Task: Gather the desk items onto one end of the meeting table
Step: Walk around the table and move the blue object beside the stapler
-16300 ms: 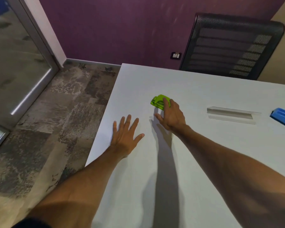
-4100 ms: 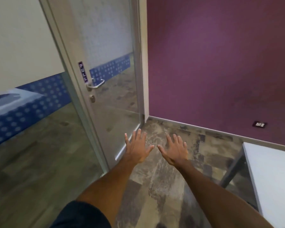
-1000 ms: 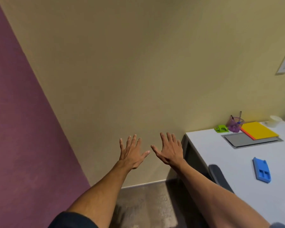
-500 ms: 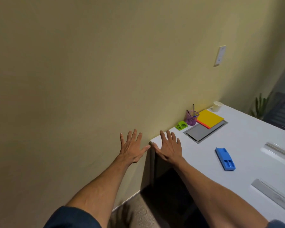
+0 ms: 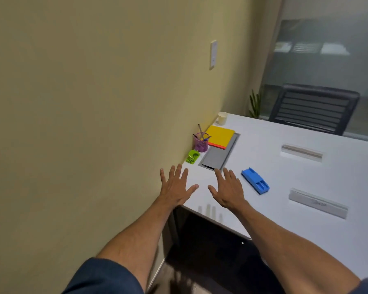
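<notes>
we look down along two bare forearms in dark blue sleeves, reaching forward over the near corner of a white meeting table (image 5: pixel 263 219). our left hand (image 5: pixel 175 187) is spread flat, palm down, fingers wide apart and holding nothing, hovering at the table's left edge beside a yellow wall (image 5: pixel 94 102). our right hand (image 5: pixel 227 189) is open the same way, empty, over the tabletop; we cannot tell if it touches the surface. just right of it lies a blue plastic tray (image 5: pixel 255 180). two clear strip-shaped pieces, one near (image 5: pixel 318 203) and one farther (image 5: pixel 301 152), lie well apart on the right. beyond our fingertips, a grey panel (image 5: pixel 218 153) is set in the table, with a green stapler (image 5: pixel 193 156) beside it by the wall. behind that stand a purple pen cup (image 5: pixel 200 142), a yellow notebook (image 5: pixel 220 136) overlapping the panel's far end, then a cream cup (image 5: pixel 222 118). a black chair (image 5: pixel 312 109) waits at the far end.
</notes>
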